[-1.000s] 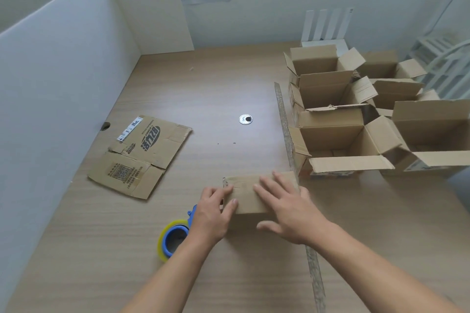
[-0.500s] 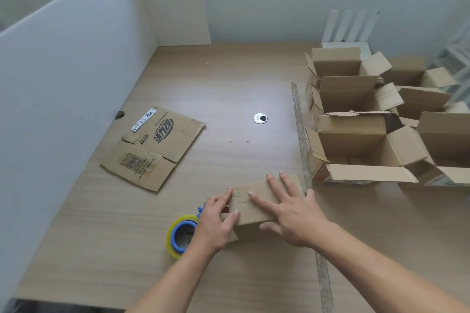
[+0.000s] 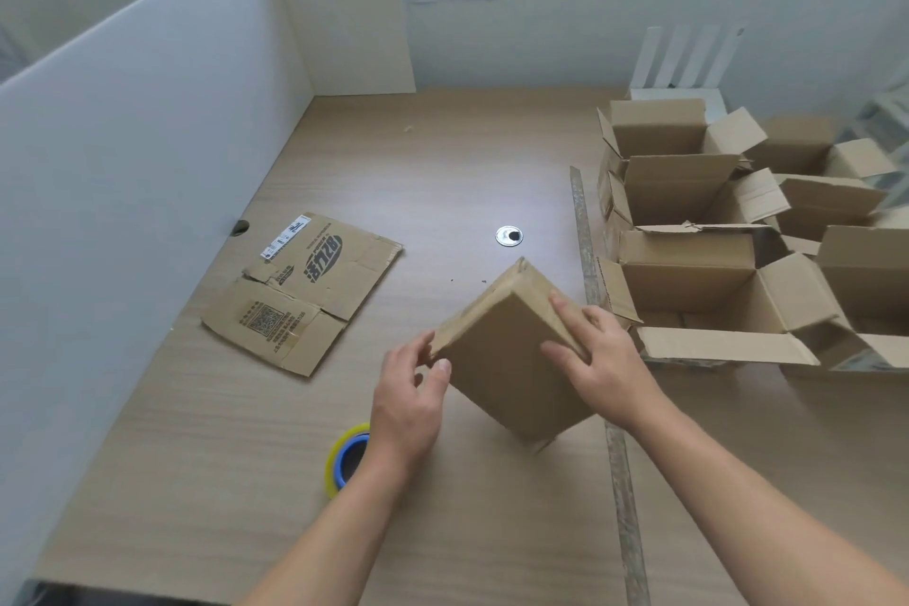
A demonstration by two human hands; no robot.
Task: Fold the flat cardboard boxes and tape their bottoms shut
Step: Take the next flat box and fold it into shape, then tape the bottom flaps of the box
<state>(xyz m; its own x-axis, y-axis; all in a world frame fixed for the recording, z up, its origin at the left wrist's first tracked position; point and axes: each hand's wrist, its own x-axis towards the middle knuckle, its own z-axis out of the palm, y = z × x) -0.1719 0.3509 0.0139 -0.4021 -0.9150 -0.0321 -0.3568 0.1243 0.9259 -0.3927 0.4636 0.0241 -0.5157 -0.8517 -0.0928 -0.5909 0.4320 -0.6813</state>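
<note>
A small folded cardboard box (image 3: pixel 506 359) is tilted up off the table in the middle, one corner pointing away from me. My left hand (image 3: pixel 410 401) pinches its left edge between thumb and fingers. My right hand (image 3: pixel 597 362) grips its right side, fingers laid over the upper face. A roll of tape (image 3: pixel 347 458) with a yellow rim and blue core lies on the table just below my left wrist, partly hidden by it. One flat printed cardboard box (image 3: pixel 305 290) lies on the table to the left.
Several open, folded boxes (image 3: pixel 688 281) crowd the right side of the wooden table (image 3: pixel 196 482). A long ruler-like strip (image 3: pixel 585 231) runs front to back beside them. White partition panels (image 3: pixel 123 162) wall the left and back. A round metal grommet (image 3: pixel 509 235) sits mid-table.
The box lay low on the table under my hands; now both hands have lifted and tipped it up onto a corner. The view has shifted slightly.
</note>
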